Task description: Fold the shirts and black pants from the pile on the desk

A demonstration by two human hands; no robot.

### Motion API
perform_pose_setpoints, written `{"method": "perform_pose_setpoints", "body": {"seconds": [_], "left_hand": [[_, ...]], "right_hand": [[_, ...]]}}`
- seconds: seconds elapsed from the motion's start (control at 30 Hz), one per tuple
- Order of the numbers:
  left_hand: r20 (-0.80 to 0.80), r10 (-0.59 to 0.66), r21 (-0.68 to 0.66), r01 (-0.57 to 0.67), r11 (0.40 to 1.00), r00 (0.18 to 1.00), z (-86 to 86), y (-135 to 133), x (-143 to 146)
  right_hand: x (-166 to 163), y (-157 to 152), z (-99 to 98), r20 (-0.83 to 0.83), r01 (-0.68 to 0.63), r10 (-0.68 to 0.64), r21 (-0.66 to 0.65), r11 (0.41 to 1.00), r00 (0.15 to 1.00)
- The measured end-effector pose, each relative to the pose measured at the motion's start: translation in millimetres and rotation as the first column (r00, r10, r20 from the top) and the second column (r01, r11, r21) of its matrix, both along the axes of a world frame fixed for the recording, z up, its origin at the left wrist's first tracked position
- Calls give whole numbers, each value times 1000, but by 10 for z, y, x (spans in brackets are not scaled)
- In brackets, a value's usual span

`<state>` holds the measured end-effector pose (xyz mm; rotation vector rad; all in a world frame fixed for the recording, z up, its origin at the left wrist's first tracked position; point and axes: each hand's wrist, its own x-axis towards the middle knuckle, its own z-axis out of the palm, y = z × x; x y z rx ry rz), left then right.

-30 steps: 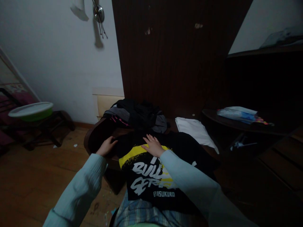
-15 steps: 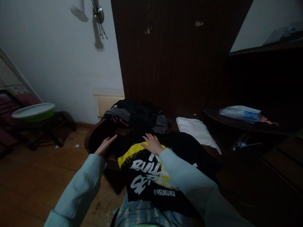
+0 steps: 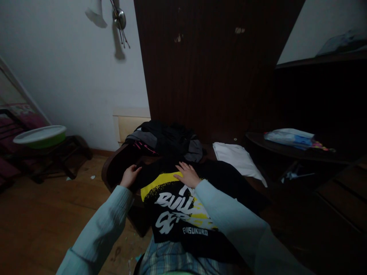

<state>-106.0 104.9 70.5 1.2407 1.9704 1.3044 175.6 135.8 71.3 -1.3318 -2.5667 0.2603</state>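
A black T-shirt [image 3: 172,236] with a yellow band and white lettering lies spread over the dark wooden desk, its lower part hanging over my lap. My left hand [image 3: 130,176] is at the shirt's left edge, fingers curled and pinching the dark cloth there. Flat on the upper part of the print rests my right hand [image 3: 188,175], fingers stretched out and slightly spread. Behind the shirt is a heap of black and grey clothing [image 3: 169,137] with pink markings. A folded white cloth [image 3: 236,158] lies to the right of the heap.
A rounded shelf [image 3: 258,144] on the right carries a blue and white packet [image 3: 289,138]. On a dark chair [image 3: 61,147] at left sits a green and white basin [image 3: 41,136]. A dark wooden panel [image 3: 215,76] rises behind the desk, beside a wall lamp [image 3: 119,18].
My left hand has gone from stretched fingers to curled fingers at the shirt's edge. The shirt's printed front has shifted slightly left, and my right hand has moved slightly right.
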Motion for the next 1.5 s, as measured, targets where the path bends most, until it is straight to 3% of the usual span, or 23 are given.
{"method": "perform_pose_setpoints", "body": {"seconds": [0.13, 0.2, 0.27, 0.33, 0.4, 0.43, 0.47, 0.6, 0.7, 0.8, 0.9, 1.07, 1.2, 1.37, 1.5], "left_hand": [[79, -59, 27, 57, 998, 995, 116, 48, 98], [13, -89, 141, 86, 986, 996, 231, 2, 276], [-128, -170, 243, 197, 950, 977, 385, -97, 522], [-314, -393, 193, 463, 865, 864, 543, -228, 774], [-373, -691, -34, 735, 677, 619, 654, -348, 959], [-353, -766, -116, 787, 606, 537, 678, -394, 1013], [-342, -795, -159, 803, 575, 501, 677, -429, 1037], [-444, -653, -73, 702, 708, 613, 467, -520, 925], [-483, -633, -83, 688, 721, 606, 235, -632, 777], [-475, -623, -96, 667, 739, 622, 93, -768, 682], [-452, -621, -78, 666, 742, 640, 78, -855, 650], [-452, -638, -54, 694, 717, 624, 115, -861, 671], [-509, -528, -44, 592, 805, 679, 41, -813, 720], [-585, -328, 71, 449, 891, 742, -40, -785, 723], [-643, -288, 79, 435, 897, 710, -28, -810, 650]], "right_hand": [[-3, 3, -38, -11, 15, -14, 35, 999, 1000], [-10, 1, -49, -17, 11, -10, 47, 999, 1000], [-6, 1, -56, -28, 8, -7, 56, 998, 1000], [14, 12, -67, -43, 12, -10, 56, 998, 999], [43, 42, -86, -57, -22, 24, 37, 999, 998], [56, 66, -99, -73, -42, 43, 22, 999, 996], [67, 94, -112, -101, -53, 53, 6, 999, 993], [80, 211, -150, -345, 31, -56, -78, 996, 937], [83, 244, -148, -548, 44, -129, -165, 985, 826], [85, 227, -128, -622, 26, -133, -178, 984, 772], [84, 207, -114, -650, 43, -140, -163, 986, 747], [73, 192, -116, -765, 88, -217, -207, 974, 606], [58, 151, -109, -803, 16, -241, -278, 960, 546], [71, 111, -77, -754, -144, -223, -388, 910, 618], [86, 90, -39, -669, -187, -118, -367, 911, 734]]}}
